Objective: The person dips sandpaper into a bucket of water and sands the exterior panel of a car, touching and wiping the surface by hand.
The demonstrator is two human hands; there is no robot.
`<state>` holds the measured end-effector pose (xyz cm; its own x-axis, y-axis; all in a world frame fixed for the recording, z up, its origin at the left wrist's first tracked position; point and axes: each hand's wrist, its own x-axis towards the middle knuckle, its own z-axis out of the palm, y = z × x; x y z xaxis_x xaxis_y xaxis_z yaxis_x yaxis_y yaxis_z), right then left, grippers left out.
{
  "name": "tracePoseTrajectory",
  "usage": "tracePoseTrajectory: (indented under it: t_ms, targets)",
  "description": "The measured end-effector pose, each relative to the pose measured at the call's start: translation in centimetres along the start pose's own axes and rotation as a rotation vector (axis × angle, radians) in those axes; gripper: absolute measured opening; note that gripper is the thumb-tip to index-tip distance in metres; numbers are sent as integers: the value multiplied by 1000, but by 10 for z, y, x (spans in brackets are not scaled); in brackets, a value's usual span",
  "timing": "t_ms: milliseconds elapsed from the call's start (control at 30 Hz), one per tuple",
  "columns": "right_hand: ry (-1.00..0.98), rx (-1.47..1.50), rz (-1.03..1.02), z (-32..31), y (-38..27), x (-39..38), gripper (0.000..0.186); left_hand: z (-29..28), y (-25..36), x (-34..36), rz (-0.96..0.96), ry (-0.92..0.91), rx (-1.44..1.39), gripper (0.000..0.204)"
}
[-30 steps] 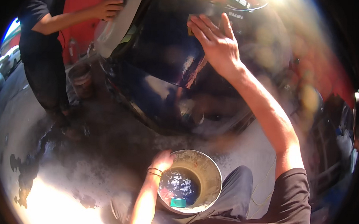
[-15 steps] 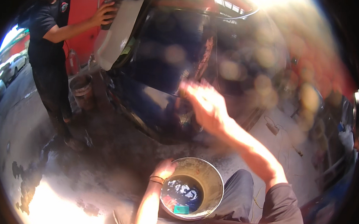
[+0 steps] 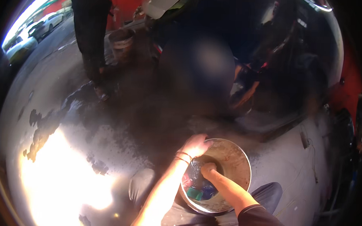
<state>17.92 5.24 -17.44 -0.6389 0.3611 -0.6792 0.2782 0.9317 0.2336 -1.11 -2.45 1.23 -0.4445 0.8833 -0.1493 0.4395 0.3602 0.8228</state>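
Head view.
- Left grip (image 3: 196, 144): one bare hand, thin dark bands (image 3: 183, 155) at its wrist. I see its fingers curled over the upper-left rim of the bucket (image 3: 238, 167), closed on that edge.
- Right grip (image 3: 208, 169): one bare hand, inside the bucket at the water (image 3: 196, 165). Its fingertips are hidden from me; I cannot tell how far it is open or whether it has hold of anything.
- Bucket: one, round, wide-mouthed, inner wall pale and stained; under the left grip, around the right, between two trousered knees (image 3: 269, 193).
- Water: dark, in the lower part of the bucket, about the right grip.
- Teal block: one (image 3: 195, 193), rectangular; in the bucket, nearer the body than the right grip and apart from it.
- Pinkish item: one (image 3: 186, 181), kind unclear to me; in the bucket, left of the right grip.
- Car body: one (image 3: 306, 73), dark, glossy; beyond both grips, well apart.
- Pale panel: one (image 3: 163, 4), cut by the upper edge; far ahead of the left grip.
- Second bucket: one (image 3: 121, 43); on the floor (image 3: 57, 108), ahead and left of the left grip.
- Person: one (image 3: 90, 34), dark trousers, standing left of that second bucket.
- White car: one (image 3: 52, 21), far ahead-left of the left grip.
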Motion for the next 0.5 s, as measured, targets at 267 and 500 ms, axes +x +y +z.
tracePoseTrajectory:
  t_ms: [267, 500]
  targets:
    - [290, 359, -299, -73, 58, -57, 69, 1, 21, 0, 7, -68, -58, 53]
    - [291, 1594, -8, -131, 119, -213, 30, -1, 27, 8, -34, -179, -108, 55]
